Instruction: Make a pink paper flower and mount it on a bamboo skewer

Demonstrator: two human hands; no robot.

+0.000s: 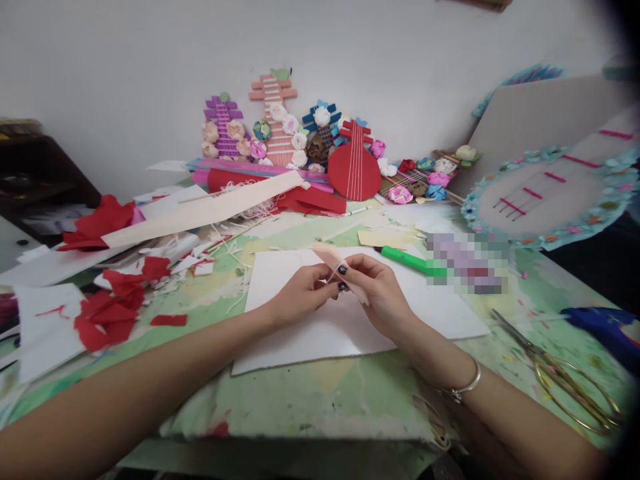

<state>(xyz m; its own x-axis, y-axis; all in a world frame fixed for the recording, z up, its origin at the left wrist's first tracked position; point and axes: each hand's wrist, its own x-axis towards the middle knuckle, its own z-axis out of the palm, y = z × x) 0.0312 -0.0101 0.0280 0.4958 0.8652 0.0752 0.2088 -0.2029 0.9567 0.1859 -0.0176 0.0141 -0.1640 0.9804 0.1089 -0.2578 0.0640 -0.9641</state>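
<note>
Over a white board (295,343) on the table, both hands meet at a small strip of pale cream paper (330,255). My left hand (305,290) pinches its near side with thumb and fingertips. From the right, my right hand (377,287) grips the same strip, thumb pressed on it and fingers behind. The strip slants from upper left to lower right, and its middle is partly covered by the fingers. Just beyond the right hand lie a green cutter or marker (413,261) and a flat piece of yellowish paper (383,239).
Gold-handled scissors (545,363) and a blue tool, perhaps a glue gun (607,333), lie at the right. Red paper scraps (113,307) and a long cream strip (210,213) cover the left. Paper-flower instruments, including a red lute (354,170), stand along the wall.
</note>
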